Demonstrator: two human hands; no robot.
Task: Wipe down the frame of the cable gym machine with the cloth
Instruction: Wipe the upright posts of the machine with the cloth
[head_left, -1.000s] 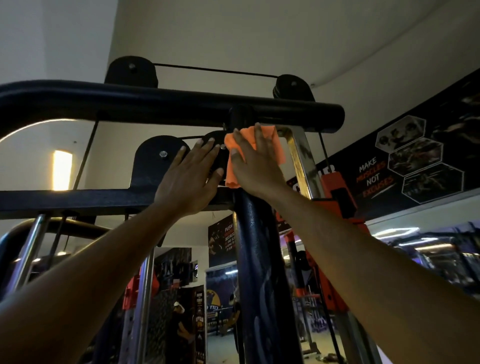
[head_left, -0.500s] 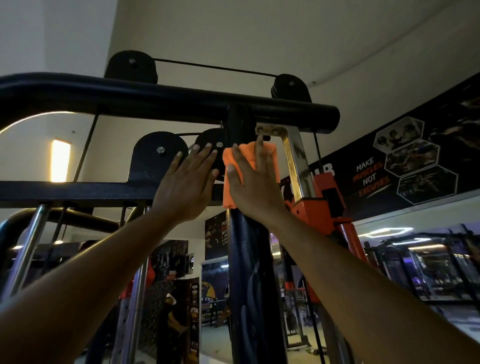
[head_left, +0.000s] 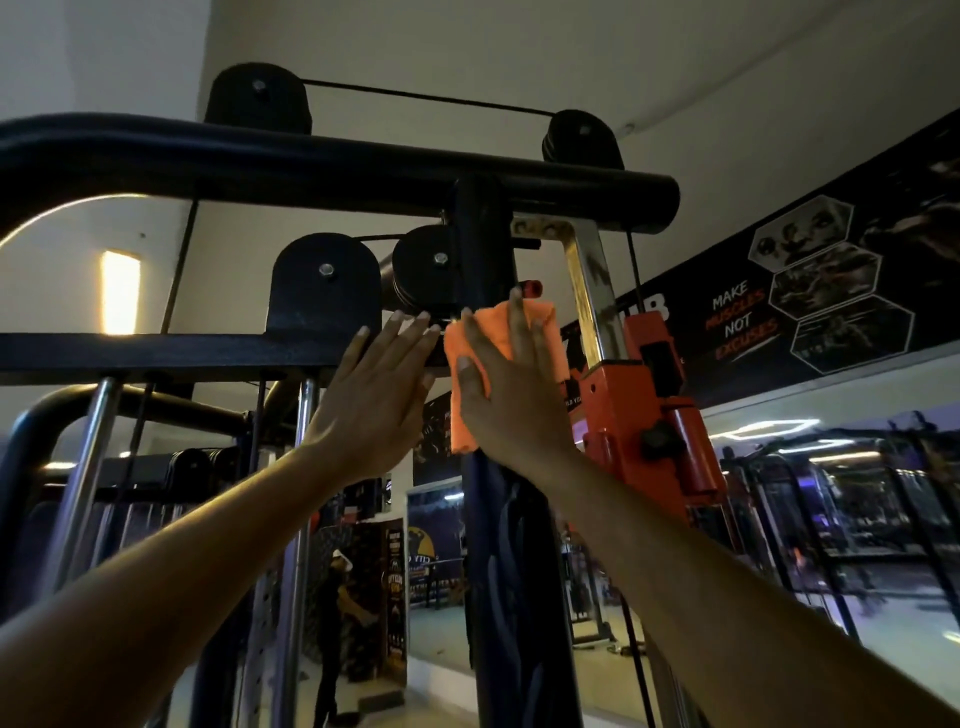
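- Head view: a dim gym under a pale ceiling. A black wall banner (head_left: 810, 291) with "MAKE MUSCLES NOT EXCUSES" runs along the right, a lit wall lamp (head_left: 120, 291) glows on the far left, and more machines stand behind glass on the far right.
- The cable gym machine fills the near middle. A thick black top bar (head_left: 322, 166) crosses overhead, a flat crossbeam (head_left: 156, 353) runs below it on the left, and a dark upright post (head_left: 511, 571) rises up the centre. Black pulley covers (head_left: 324, 286) sit at the joint, and an orange carriage (head_left: 644, 415) hangs on a chrome rail just to the right.
- The orange cloth (head_left: 524, 332) lies flat against the upright post, a little below where the post meets the top bar.
- Progress, as I judge it: the wiping is under way at the upper post. The post below the cloth shows streaky patches, though I cannot tell whether that is wet wiping or wear. The top bar, crossbeam and lower post look to be left.
- The right hand (head_left: 511, 400) presses the cloth to the post with fingers straight and spread, palm flat, not clenched.
- The left hand (head_left: 376, 400) is flat too, fingers straight, resting at the end of the crossbeam just beside the cloth, grasping nothing.
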